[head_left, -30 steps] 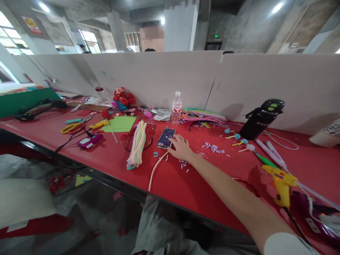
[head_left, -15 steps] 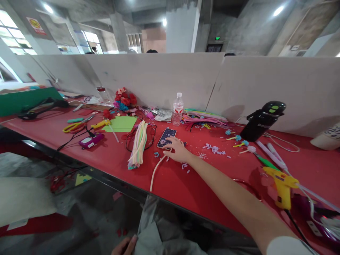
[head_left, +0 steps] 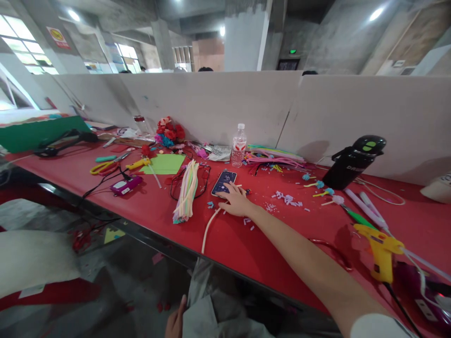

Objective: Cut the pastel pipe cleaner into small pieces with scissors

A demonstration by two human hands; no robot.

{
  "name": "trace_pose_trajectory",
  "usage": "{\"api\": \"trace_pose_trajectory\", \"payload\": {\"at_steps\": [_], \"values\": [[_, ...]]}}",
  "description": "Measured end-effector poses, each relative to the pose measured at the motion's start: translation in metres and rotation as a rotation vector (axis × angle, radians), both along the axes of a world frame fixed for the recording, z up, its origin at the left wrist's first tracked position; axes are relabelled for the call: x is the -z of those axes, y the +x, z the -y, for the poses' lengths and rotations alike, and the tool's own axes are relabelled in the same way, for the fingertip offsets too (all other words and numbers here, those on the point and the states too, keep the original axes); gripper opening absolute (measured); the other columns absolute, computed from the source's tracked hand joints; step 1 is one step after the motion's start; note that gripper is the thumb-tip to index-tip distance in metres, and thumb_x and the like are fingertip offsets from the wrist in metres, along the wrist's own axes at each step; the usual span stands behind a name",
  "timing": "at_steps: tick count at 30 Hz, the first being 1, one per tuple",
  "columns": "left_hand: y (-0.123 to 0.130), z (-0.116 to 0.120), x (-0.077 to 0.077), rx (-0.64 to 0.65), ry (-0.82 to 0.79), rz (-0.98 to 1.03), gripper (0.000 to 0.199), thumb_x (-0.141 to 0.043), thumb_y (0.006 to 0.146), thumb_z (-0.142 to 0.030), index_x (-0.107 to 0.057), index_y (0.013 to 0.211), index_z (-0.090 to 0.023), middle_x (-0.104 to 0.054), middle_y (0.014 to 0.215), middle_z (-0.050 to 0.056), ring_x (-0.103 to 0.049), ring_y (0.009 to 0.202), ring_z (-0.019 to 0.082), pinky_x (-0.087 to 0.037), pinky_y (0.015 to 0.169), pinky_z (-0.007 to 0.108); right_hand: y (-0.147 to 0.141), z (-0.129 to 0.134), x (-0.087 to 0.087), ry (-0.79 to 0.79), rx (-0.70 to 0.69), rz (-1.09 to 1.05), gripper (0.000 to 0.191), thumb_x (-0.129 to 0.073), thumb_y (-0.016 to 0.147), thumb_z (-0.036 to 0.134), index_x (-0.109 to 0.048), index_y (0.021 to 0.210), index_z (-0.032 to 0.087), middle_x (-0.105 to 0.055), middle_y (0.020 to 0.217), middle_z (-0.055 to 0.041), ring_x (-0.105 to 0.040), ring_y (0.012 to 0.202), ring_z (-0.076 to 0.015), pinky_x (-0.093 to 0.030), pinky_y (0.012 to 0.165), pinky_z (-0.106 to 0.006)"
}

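A phone (head_left: 225, 182) with a lit screen lies on the red table (head_left: 225, 239). My right hand (head_left: 235, 199) rests over its lower part, fingers spread and tips on the screen. Running from under this hand to the table's front edge is a cream cord (head_left: 207, 229); its upper end is hidden. Left of the phone lies a bundle of pastel pipe cleaners (head_left: 186, 192). Low in view, my left hand (head_left: 175, 321) is beside my trouser leg, partly cut off, with a finger stretched out and nothing seen in it.
A water bottle (head_left: 239, 146) stands behind the phone, near more pipe cleaners (head_left: 275, 157). To the right are lilac cut pieces (head_left: 287, 199), a black flask (head_left: 354, 162) and a yellow glue gun (head_left: 378, 249). Scissors (head_left: 107, 166) and green paper (head_left: 164, 164) lie left.
The phone's screen shows a different picture. My right fingers have shifted slightly on it. My left hand has moved a little right and up, and the whole view has shifted slightly.
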State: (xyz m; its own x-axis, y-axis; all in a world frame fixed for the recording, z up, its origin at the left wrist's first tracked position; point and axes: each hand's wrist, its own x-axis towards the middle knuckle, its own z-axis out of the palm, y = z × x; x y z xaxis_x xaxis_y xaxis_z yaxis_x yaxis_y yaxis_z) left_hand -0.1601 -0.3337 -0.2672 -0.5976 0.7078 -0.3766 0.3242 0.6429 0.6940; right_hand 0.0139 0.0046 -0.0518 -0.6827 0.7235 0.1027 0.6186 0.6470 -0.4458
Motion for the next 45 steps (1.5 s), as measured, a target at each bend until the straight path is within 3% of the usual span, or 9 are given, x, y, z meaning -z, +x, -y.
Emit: {"api": "trace_pose_trajectory", "payload": {"at_steps": [8, 14, 20, 28, 32, 35, 39, 42, 45], "values": [[0.019, -0.068, 0.011, 0.145, 0.318, -0.251, 0.068, -0.043, 0.076, -0.066, -0.066, 0.11, -0.011, -0.059, 0.124, 0.019, -0.054, 0.119, 0.034, -0.043, 0.103, 0.046, 0.01, -0.02, -0.001, 0.023, 0.207, -0.049, 0.049, -0.051, 0.086, 0.044, -0.051, 0.133, 0.035, -0.03, 0.151, -0.0054, -0.016, 0.141, -0.0287, -0.01, 0.108, -0.059], [0.026, -0.107, 0.004, 0.488, -0.177, -0.348, 0.052, -0.049, 0.086, -0.039, -0.054, 0.133, -0.019, -0.043, 0.146, 0.011, -0.029, 0.14, 0.032, -0.025, 0.113, 0.05, 0.008, -0.03, 0.0, 0.044, 0.259, -0.062, 0.041, -0.049, 0.085, 0.039, -0.059, 0.124, 0.035, -0.035, 0.147, -0.0033, -0.018, 0.14, -0.0266, -0.012, 0.108, -0.058], [0.038, -0.111, -0.024, 0.663, -0.195, -0.525, 0.04, -0.044, 0.091, -0.028, -0.059, 0.128, -0.03, -0.049, 0.142, 0.005, -0.029, 0.14, 0.032, -0.003, 0.113, 0.06, 0.002, -0.041, 0.001, 0.035, 0.256, -0.042, 0.042, -0.048, 0.085, 0.037, -0.059, 0.125, 0.034, -0.034, 0.148, -0.0044, -0.018, 0.14, -0.0283, -0.012, 0.109, -0.057], [0.021, -0.103, -0.022, 0.567, -0.244, -0.45, 0.044, -0.036, 0.092, -0.027, -0.053, 0.133, -0.028, -0.039, 0.149, 0.007, -0.026, 0.142, 0.026, -0.005, 0.112, 0.062, -0.005, -0.044, 0.001, -0.011, 0.207, -0.002, 0.045, -0.053, 0.083, 0.04, -0.057, 0.128, 0.033, -0.03, 0.15, -0.0061, -0.014, 0.141, -0.0341, -0.012, 0.106, -0.064], [-0.001, -0.088, -0.026, 0.348, 0.0, -0.352, 0.043, -0.044, 0.084, -0.031, -0.059, 0.125, -0.028, -0.051, 0.14, 0.007, -0.042, 0.132, 0.029, -0.023, 0.11, 0.057, 0.012, -0.043, -0.019, 0.034, 0.215, -0.074, 0.053, -0.05, 0.086, 0.037, -0.046, 0.138, 0.031, -0.03, 0.151, -0.0055, -0.019, 0.14, -0.0285, -0.021, 0.108, -0.056], [-0.014, -0.067, -0.06, 0.058, 0.366, -0.189, 0.03, -0.051, 0.079, -0.038, -0.065, 0.102, -0.026, -0.069, 0.11, 0.002, -0.061, 0.108, 0.027, -0.047, 0.096, 0.04, 0.052, -0.036, -0.041, 0.085, 0.219, -0.127, 0.055, -0.05, 0.086, 0.036, -0.044, 0.139, 0.024, -0.035, 0.148, -0.0076, -0.026, 0.138, -0.025, -0.026, 0.109, -0.047], [-0.004, -0.056, -0.144, -0.273, 0.762, -0.051, 0.02, -0.062, 0.074, -0.034, -0.064, 0.089, -0.021, -0.066, 0.09, 0.0, -0.061, 0.083, 0.019, -0.051, 0.069, 0.026, 0.118, -0.006, -0.063, 0.094, 0.214, -0.142, 0.051, -0.054, 0.084, 0.031, -0.051, 0.132, 0.013, -0.052, 0.132, -0.0141, -0.046, 0.124, -0.0235, -0.034, 0.106, -0.039], [0.023, -0.074, -0.208, -0.179, 1.077, 0.112, 0.018, -0.067, 0.066, -0.029, -0.064, 0.08, -0.017, -0.064, 0.078, 0.001, -0.055, 0.065, 0.015, -0.043, 0.052, 0.022, 0.16, 0.034, -0.069, 0.097, 0.215, -0.17, 0.044, -0.053, 0.086, 0.032, -0.055, 0.127, 0.015, -0.056, 0.129, -0.0124, -0.05, 0.12, -0.0216, -0.036, 0.105, -0.036], [0.049, -0.097, -0.25, 0.145, 1.022, 0.072, 0.016, -0.065, 0.071, -0.028, -0.064, 0.08, -0.015, -0.062, 0.067, 0.002, -0.055, 0.058, 0.014, -0.045, 0.051, 0.023, 0.196, 0.077, -0.066, 0.123, 0.224, -0.19, 0.038, -0.052, 0.087, 0.033, -0.058, 0.122, 0.018, -0.057, 0.127, -0.01, -0.05, 0.12, -0.0224, -0.035, 0.106, -0.038]]}}
